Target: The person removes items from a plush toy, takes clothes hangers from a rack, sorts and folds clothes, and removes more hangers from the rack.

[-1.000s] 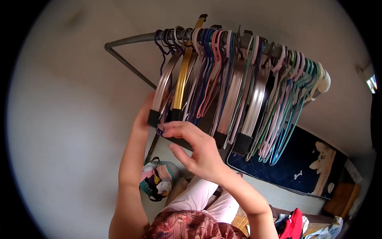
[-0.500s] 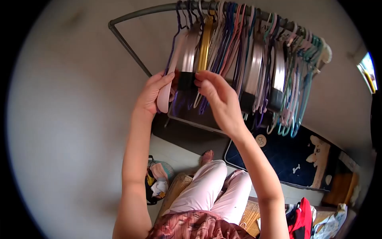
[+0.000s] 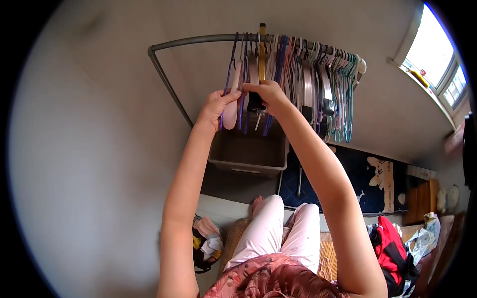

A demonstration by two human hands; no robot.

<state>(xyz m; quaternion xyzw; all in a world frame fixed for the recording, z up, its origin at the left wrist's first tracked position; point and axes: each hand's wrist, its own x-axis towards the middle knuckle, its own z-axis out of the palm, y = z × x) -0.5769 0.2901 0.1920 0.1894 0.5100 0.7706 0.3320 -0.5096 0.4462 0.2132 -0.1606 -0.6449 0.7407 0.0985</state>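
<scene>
Many hangers hang close together from a grey metal rail [image 3: 198, 38]. My left hand [image 3: 216, 108] is closed around a purple hanger and a pale pink hanger [image 3: 231, 111] near the rail's left end. Just to the right, my right hand [image 3: 271, 95] has its thumb and finger pressed together beside a silver hanger with a black end [image 3: 255, 101]; what they hold is too small to tell. A gold hanger [image 3: 262, 54] hangs behind that hand. Further right are silver hangers [image 3: 307, 89] and teal hangers [image 3: 350, 94].
Below the rail stands a grey bin [image 3: 248, 169]. A dark blue mat [image 3: 343, 184] lies behind my legs' right side. Clothes fill a basket [image 3: 206, 243] at lower left, and red and black clothes [image 3: 390, 248] lie at lower right. A window [image 3: 432, 44] is at upper right.
The view has shifted back, showing the bin and window. My left hand, earlier behind the silver hanger, took hold of the pink one. My right hand has come closer to it, its fingers now together.
</scene>
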